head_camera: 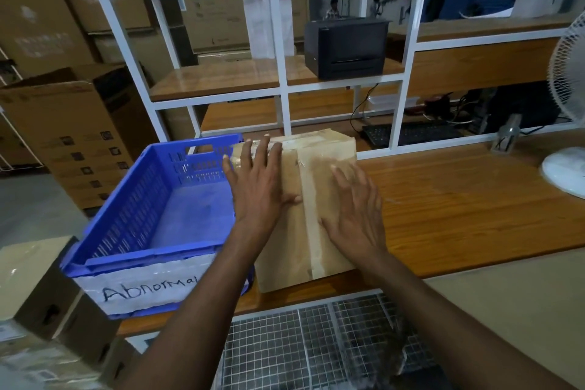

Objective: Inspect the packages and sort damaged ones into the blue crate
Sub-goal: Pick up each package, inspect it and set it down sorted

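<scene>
A brown cardboard package [313, 168] sealed with clear tape lies on the wooden table, right beside the blue crate [126, 218]. My left hand [258, 187] lies flat on the package's left half with straight, spread fingers. My right hand [356, 215] lies flat on its right half, fingers also straight. The crate is to the left of the package, has nothing inside, and carries a white label reading "Abnormal" on its front wall.
The wooden table [459, 209] stretches to the right, where a white fan [566, 149] stands. A white shelf frame [285, 98] rises behind the package, with a black printer [345, 47] and a keyboard [408, 133]. Cardboard boxes [63, 136] stand at the left.
</scene>
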Motion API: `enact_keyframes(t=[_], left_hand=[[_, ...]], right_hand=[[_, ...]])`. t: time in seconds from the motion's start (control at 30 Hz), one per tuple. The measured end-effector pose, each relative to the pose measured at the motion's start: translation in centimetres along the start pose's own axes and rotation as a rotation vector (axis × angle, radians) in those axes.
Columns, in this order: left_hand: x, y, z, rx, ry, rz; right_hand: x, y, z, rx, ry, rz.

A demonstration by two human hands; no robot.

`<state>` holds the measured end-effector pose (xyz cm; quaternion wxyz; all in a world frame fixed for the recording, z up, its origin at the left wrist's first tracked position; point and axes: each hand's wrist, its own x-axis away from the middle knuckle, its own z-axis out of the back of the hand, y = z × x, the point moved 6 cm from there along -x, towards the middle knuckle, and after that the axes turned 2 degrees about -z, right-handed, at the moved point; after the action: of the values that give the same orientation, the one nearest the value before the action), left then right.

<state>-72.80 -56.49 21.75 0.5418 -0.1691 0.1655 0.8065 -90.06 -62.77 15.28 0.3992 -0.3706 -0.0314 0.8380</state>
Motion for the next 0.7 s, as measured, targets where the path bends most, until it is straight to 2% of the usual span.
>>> enact_keyframes(t=[0.1, 0.27, 0.4, 0.53, 0.7], left_hand=[[0.6, 0.5, 0.7, -0.026, 0.062, -0.021], [0.3, 0.9, 1.7, -0.078, 0.025, -0.07], [1.4, 1.5, 1.5, -0.038, 0.002, -0.052], [3.4, 2.1, 1.1, 0.01, 0.076, -0.06], [5.0, 1.8, 1.4, 0.07, 0.169, -0.085]], right_hand=[[-3.6, -2.7, 1.8, 0.071, 0.035, 0.143], [-6.6, -3.9, 1.7, 0.219, -0.189, 0.234], [-5.8, -3.4, 1.9, 0.228, -0.129, 0.226], [-3.7, -2.6, 2.0, 0.203, -0.066, 0.207], [-1.8, -2.8, 2.4, 0.15, -0.072, 0.197]])
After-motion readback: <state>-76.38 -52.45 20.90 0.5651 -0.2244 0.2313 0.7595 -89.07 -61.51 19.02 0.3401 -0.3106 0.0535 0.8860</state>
